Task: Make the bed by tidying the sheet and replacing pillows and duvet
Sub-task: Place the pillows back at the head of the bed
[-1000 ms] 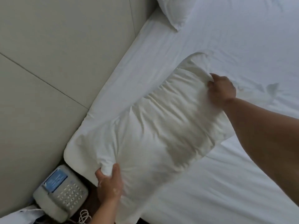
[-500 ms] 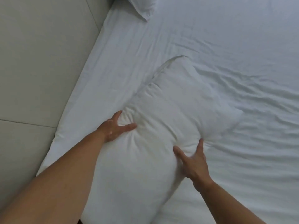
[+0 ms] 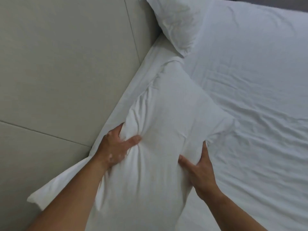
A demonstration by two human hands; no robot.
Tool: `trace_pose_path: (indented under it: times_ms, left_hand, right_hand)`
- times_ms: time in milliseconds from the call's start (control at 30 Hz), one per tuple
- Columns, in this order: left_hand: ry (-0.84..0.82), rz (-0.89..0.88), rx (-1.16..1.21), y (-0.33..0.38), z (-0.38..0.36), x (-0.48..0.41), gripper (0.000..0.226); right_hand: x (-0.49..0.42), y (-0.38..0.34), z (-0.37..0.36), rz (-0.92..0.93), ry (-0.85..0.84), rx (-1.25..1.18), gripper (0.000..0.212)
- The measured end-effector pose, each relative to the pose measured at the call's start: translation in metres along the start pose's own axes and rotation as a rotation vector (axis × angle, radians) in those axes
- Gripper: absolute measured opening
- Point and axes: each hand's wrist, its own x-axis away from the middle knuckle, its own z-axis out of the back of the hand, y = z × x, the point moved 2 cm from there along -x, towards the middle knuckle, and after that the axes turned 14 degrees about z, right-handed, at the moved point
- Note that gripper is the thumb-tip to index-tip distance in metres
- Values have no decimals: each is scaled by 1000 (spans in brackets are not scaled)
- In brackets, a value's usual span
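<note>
A white pillow (image 3: 168, 124) lies on the white sheet (image 3: 250, 100) close to the padded headboard (image 3: 66, 64). My left hand (image 3: 116, 147) grips the pillow's left side, thumb on top and fingers dug into the fabric. My right hand (image 3: 200, 169) holds its right side, thumb on top and fingers along the edge. A second white pillow (image 3: 180, 22) leans against the headboard at the top. The sheet is creased to the right of the held pillow. No duvet is in view.
The beige headboard fills the left side, with seams dividing its panels. The mattress corner (image 3: 38, 199) shows at the lower left. Open sheet stretches to the right and the far edge of the bed (image 3: 266, 7).
The pillow has shifted toward the headboard and nearer the second pillow. Both hands now squeeze its sides instead of lying on it. A second ago it was held up by its ends.
</note>
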Motion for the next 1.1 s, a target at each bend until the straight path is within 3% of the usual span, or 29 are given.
trace_pose_path:
  times_ms: [67, 167, 267, 367, 433, 567, 700, 767, 867, 967, 1100]
  left_hand:
    - [125, 5, -1, 5, 40, -9, 55]
    - [288, 46, -21, 5, 92, -31, 72]
    - [369, 34, -65, 9, 128, -64, 73]
    - [314, 53, -311, 4, 138, -103, 81]
    - [213, 96, -451, -11, 134, -118, 104]
    - [191, 132, -500, -36, 129, -128, 134]
    - [295, 194, -619, -36, 117, -126, 120]
    - [338, 183, -653, -32, 115, -125, 105]
    - [426, 87, -592, -16, 134, -114, 85]
    - [531, 20, -557, -9, 151, -102, 81]
    - [352, 130, -586, -38, 134, -109, 90]
  right_hand:
    - [-29, -17, -33, 72, -81, -33, 92]
    - [-75, -35, -84, 156, -172, -92, 96]
    - [-117, -36, -131, 192, -246, -86, 93]
    - [-144, -4, -166, 71, -324, 118, 100]
    - [-148, 19, -176, -68, -360, 298, 111]
    - [-137, 25, -174, -78, -361, 316, 118]
    - [-109, 39, -165, -313, -439, 150, 125]
    - [-99, 40, -173, -397, -441, -33, 112]
    - [-92, 34, -189, -353, -424, -208, 85]
    - [-87, 32, -201, -354, -450, -280, 80]
    - [-82, 53, -197, -367, -391, -189, 97]
